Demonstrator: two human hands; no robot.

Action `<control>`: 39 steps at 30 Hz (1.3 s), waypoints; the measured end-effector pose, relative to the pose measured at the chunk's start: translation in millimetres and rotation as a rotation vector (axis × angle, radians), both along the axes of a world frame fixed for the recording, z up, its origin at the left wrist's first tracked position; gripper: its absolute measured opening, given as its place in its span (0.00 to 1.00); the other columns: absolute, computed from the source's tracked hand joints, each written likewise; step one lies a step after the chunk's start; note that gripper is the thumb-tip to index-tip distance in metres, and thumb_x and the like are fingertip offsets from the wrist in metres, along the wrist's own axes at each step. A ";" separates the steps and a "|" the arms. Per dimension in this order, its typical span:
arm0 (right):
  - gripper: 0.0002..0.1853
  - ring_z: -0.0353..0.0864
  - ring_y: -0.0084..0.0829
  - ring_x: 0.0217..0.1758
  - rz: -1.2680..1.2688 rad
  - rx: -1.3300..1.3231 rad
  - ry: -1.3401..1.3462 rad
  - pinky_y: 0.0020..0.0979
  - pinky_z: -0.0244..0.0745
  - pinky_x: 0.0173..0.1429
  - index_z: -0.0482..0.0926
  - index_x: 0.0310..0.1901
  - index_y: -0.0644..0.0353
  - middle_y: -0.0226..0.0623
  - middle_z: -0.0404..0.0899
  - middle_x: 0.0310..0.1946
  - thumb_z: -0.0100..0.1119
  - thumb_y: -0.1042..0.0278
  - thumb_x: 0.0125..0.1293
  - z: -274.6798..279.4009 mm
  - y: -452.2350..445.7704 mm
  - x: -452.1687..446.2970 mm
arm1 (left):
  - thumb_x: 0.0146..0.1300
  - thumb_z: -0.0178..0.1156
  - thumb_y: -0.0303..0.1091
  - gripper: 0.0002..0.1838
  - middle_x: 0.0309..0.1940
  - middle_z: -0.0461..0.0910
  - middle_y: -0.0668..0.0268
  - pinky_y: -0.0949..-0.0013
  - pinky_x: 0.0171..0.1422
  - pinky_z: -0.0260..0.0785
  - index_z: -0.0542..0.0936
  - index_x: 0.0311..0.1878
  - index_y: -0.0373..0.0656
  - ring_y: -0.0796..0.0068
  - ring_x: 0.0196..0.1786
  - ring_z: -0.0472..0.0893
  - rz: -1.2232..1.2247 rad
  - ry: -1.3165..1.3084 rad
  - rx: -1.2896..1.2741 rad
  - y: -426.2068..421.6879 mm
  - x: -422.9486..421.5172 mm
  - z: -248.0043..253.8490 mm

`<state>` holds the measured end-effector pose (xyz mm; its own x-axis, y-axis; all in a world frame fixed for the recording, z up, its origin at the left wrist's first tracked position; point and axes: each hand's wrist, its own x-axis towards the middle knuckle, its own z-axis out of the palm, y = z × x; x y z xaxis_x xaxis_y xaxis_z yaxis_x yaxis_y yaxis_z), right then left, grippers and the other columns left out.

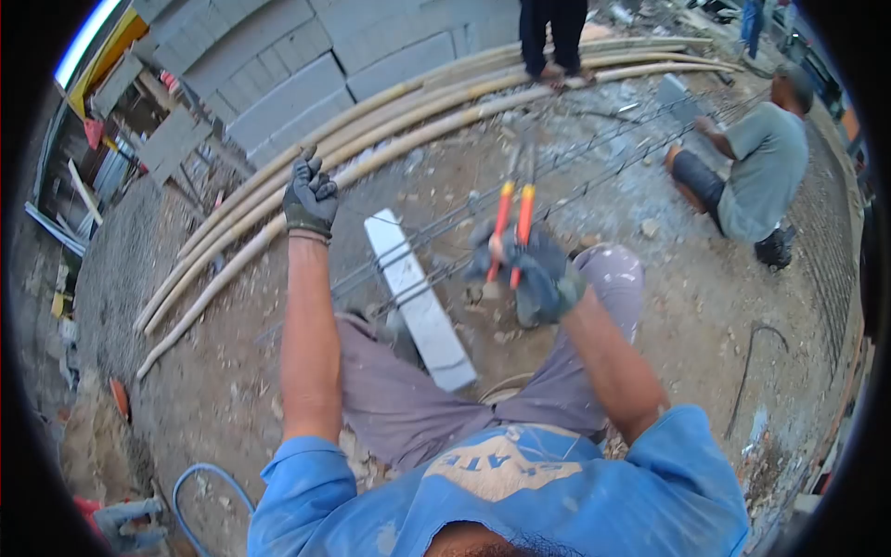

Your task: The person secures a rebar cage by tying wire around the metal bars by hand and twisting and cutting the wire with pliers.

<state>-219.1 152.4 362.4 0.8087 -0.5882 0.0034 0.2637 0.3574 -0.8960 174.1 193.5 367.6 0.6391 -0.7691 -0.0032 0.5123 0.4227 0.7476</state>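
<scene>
My left hand (311, 197), in a dark work glove, is raised beside the bamboo poles. Its fingers are curled closed; I cannot make out what, if anything, is in them. In my gloved right hand (546, 278) is a pair of pincers (524, 215) with red-and-yellow handles, their blurred metal end pointing away from me. Thin steel bars (445, 223) run diagonally under the pincers and across a long pale block (422, 302). That block lies on the ground between my legs, to the left of my right hand.
Several long bamboo poles (408, 139) curve along the ground before stacked grey blocks (297, 102). A person (766, 162) sits at right near the bars' far end; another person's legs (552, 37) stand by the poles. A bent rod (745, 376) and blue hose (186, 501) lie on the ground.
</scene>
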 end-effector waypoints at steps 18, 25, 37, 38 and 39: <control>0.29 0.83 0.48 0.45 -0.236 -1.000 1.285 0.46 0.79 0.46 0.66 0.59 0.66 0.55 0.80 0.45 0.57 0.53 0.63 -279.2 -51.1 143.5 | 0.71 0.54 0.45 0.23 0.29 0.79 0.72 0.84 0.23 0.56 0.72 0.59 0.35 0.92 0.20 0.63 -0.306 -0.291 0.138 44.5 -80.0 8.1; 0.25 0.81 0.50 0.47 -0.525 -0.933 1.080 0.45 0.75 0.51 0.71 0.56 0.65 0.55 0.79 0.42 0.56 0.56 0.63 -190.4 -32.8 133.8 | 0.70 0.55 0.41 0.24 0.34 0.77 0.69 0.76 0.39 0.72 0.69 0.59 0.31 0.83 0.30 0.72 -0.372 -0.202 0.142 38.6 -112.9 24.2; 0.09 0.81 0.49 0.35 -0.326 -0.669 0.228 0.42 0.75 0.40 0.80 0.36 0.57 0.50 0.81 0.29 0.55 0.64 0.59 -38.2 19.7 122.2 | 0.70 0.55 0.37 0.20 0.39 0.81 0.64 0.68 0.52 0.78 0.73 0.58 0.33 0.75 0.40 0.81 0.055 -0.490 0.003 29.4 -125.8 17.8; 0.07 0.81 0.47 0.34 -0.408 -0.909 0.258 0.42 0.75 0.38 0.80 0.35 0.57 0.47 0.81 0.29 0.54 0.66 0.61 -29.1 20.1 112.9 | 0.71 0.55 0.38 0.20 0.39 0.81 0.64 0.68 0.52 0.78 0.73 0.57 0.32 0.74 0.40 0.81 0.129 -0.545 0.030 36.0 -129.9 19.5; 0.07 0.82 0.45 0.33 -0.486 -1.149 0.290 0.42 0.75 0.37 0.80 0.35 0.57 0.44 0.81 0.29 0.52 0.67 0.64 -15.0 23.5 101.6 | 0.71 0.54 0.39 0.20 0.39 0.81 0.63 0.69 0.51 0.78 0.74 0.57 0.32 0.74 0.40 0.81 0.208 -0.597 0.057 43.7 -135.6 20.8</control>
<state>-117.5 175.9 347.4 0.5689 -0.5983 0.5643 -0.1069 -0.7341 -0.6706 38.5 237.2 388.4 0.6797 -0.6377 0.3625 -0.0882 0.4196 0.9034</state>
